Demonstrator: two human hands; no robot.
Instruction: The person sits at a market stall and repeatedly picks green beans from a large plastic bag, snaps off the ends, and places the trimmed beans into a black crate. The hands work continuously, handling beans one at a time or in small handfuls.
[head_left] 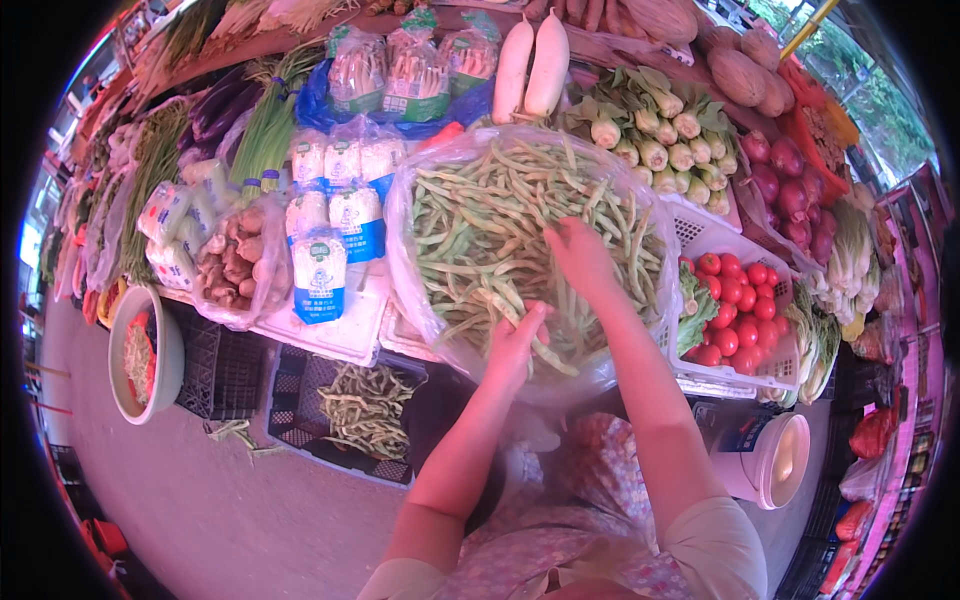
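Note:
A large clear plastic bag [400, 235] lies wide open in front of me, heaped with pale green beans [480, 215]. Over its near side, my left hand [513, 348] is closed round a few green beans, whose ends stick out past the fingers. My right hand [580, 258] reaches farther into the heap, fingers bent together against the beans. Whatever its fingertips pinch is hidden.
Packs of white mushrooms [320, 270] and a bag of brown mushrooms [235, 260] stand left of the beans. Tomatoes [735, 310] fill a white basket on the right. Below are a dark crate [295, 440] holding more beans and a white bucket [765, 460].

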